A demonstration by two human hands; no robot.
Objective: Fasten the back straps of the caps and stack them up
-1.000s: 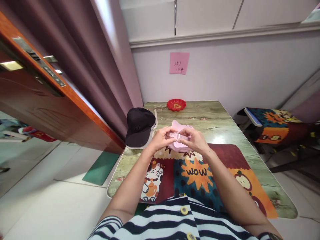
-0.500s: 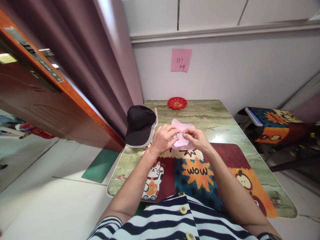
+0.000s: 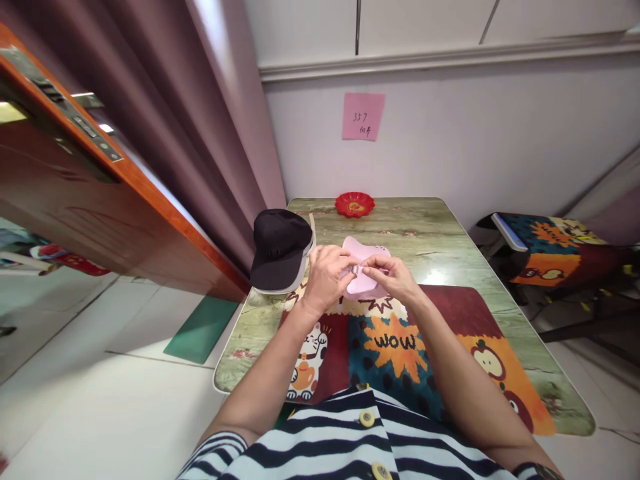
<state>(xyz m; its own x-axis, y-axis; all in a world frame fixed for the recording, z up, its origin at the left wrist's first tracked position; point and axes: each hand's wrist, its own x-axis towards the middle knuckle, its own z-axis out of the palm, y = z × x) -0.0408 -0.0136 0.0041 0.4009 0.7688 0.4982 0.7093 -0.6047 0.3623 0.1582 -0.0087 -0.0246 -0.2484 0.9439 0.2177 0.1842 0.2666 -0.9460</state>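
Observation:
A pink cap (image 3: 366,285) lies over the upper part of a colourful mat (image 3: 395,343) on the table, with both hands at its strap. My left hand (image 3: 327,273) pinches the strap beside a small metal buckle (image 3: 355,270). From the right, my right hand (image 3: 393,275) grips the strap end between thumb and forefinger, close to the buckle. The fingers partly cover the strap and the cap's edge.
A black cap (image 3: 281,247) rests on a pale one at the table's left edge. A red scalloped dish (image 3: 355,205) stands near the back edge. Behind are a wall with a pink note (image 3: 363,117), a curtain (image 3: 220,120) and a wooden door (image 3: 150,200) at left.
The fingers have shifted slightly around the strap, and the metal buckle shows more plainly between them. The caps and dish keep their places on the table.

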